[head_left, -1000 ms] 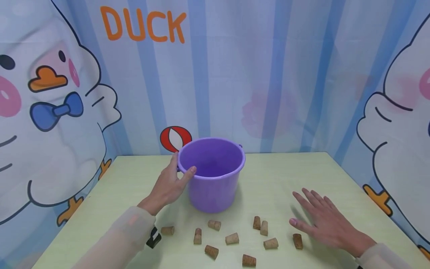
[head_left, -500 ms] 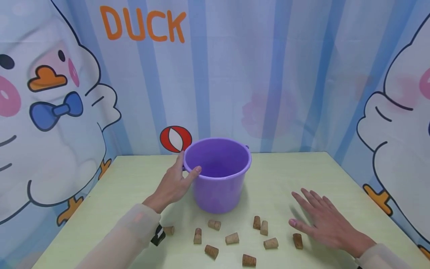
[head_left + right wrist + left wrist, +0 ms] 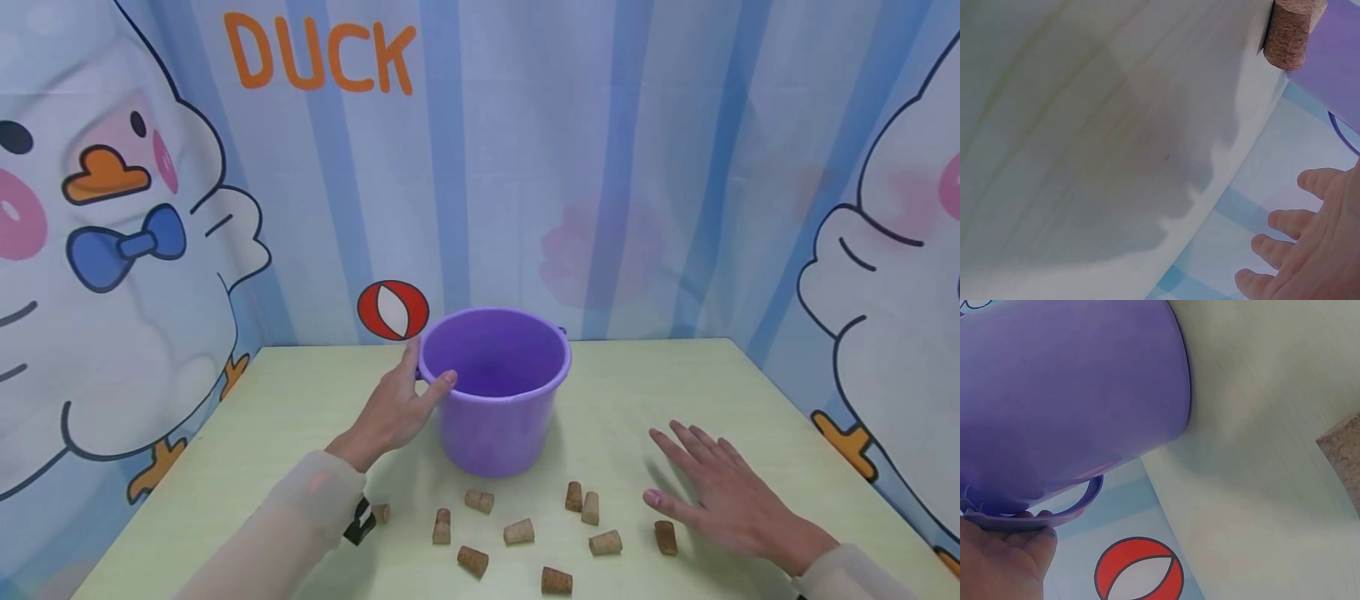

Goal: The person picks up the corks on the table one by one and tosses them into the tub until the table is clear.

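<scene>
A purple bucket [image 3: 495, 433] stands upright on the table, its inside partly visible. My left hand [image 3: 393, 410] grips its left rim, thumb over the front edge and fingers at the outer side; in the left wrist view that hand [image 3: 1007, 559] holds the rim by the handle [image 3: 1088, 497]. Palm down with fingers spread, my right hand [image 3: 731, 500] hovers over the table's right side, holding nothing. A dark cork [image 3: 665, 537] lies just left of it. In the right wrist view the right hand's fingers [image 3: 1291, 222] are apart, and a cork [image 3: 1288, 34] shows near the bucket.
Several corks lie scattered before the bucket, among them one cork [image 3: 518, 532] in the middle and another cork [image 3: 557, 581] nearest the front. The left sleeve partly covers a cork [image 3: 382, 513]. Behind the pale table [image 3: 637, 375] hangs a duck-print curtain [image 3: 510, 167].
My left hand has shifted the bucket to the right along the table. My right hand has stayed almost where it was, and the corks have not moved.
</scene>
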Demonstrator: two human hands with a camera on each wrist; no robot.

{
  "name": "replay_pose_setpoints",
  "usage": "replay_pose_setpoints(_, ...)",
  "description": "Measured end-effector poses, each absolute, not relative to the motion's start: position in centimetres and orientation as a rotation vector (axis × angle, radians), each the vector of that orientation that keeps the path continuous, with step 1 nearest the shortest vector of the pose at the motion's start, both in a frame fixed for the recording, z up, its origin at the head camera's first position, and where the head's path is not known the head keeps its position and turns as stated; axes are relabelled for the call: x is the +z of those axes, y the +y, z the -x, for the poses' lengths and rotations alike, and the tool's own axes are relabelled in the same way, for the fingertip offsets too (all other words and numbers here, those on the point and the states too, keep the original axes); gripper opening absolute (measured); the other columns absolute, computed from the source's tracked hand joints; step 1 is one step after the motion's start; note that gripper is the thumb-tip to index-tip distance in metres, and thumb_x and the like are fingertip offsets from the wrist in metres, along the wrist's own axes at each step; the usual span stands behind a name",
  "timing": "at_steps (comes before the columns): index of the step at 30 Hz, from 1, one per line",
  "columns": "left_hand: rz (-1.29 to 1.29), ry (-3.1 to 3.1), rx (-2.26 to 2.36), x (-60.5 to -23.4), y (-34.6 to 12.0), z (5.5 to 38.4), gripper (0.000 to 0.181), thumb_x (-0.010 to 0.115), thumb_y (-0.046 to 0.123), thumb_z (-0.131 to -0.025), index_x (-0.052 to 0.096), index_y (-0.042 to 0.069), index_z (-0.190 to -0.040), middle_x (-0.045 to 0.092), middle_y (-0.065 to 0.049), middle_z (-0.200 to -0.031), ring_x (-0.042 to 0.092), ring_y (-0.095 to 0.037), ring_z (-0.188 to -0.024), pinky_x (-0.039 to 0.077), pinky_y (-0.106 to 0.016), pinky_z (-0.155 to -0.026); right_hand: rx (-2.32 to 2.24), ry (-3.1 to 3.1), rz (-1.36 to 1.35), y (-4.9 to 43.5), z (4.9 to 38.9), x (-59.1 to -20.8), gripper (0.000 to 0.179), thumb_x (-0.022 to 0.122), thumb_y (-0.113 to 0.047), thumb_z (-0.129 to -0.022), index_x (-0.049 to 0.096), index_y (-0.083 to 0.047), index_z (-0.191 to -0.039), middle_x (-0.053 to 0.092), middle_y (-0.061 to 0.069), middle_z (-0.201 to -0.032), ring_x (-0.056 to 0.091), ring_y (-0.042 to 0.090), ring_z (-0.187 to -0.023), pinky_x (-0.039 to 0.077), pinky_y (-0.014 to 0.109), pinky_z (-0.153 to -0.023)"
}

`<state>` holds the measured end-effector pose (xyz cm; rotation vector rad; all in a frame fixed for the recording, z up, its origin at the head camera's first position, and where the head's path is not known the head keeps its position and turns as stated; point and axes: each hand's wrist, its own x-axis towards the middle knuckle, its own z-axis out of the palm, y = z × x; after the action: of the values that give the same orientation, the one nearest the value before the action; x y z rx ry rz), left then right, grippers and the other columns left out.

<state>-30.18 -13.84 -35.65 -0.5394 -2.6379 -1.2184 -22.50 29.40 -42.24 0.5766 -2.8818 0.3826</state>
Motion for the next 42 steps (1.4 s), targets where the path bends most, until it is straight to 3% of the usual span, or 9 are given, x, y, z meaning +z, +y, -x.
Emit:
replay_pose_setpoints(26,0.580,-2.632,-1.261,-35.9,-12.6,30.7,0.085,0.052,0.056,-0.101,0.014,0.016,-0.165,0.047,-0.010,-0.155,0.047,-0.028,-0.140,0.042,-0.061,-0.109,0.350,-2.904,-0.590,28.7,22.2,-42.0,0.080,0.059,-0.063,-0.095,0.045,-0.013,-0.156,0.041,0.023,-0.158,0.039,0.049,-0.142,0.029,0.071,-0.111)
replay_pose_setpoints(42,0.579,-2.627,-1.262,-35.9,-12.3,30.7,0.085,0.051,0.058,-0.101,0.014,0.016,-0.165,0.046,-0.010,-0.156,0.047,-0.029,-0.141,0.042,-0.061,-0.109,0.333,-2.870,-0.637,28.7,21.9,-42.0,0.082,0.066,-0.070,-0.086,0.059,-0.013,-0.145,0.058,0.015,-0.144,0.054,0.045,-0.130,0.043,0.070,-0.099)
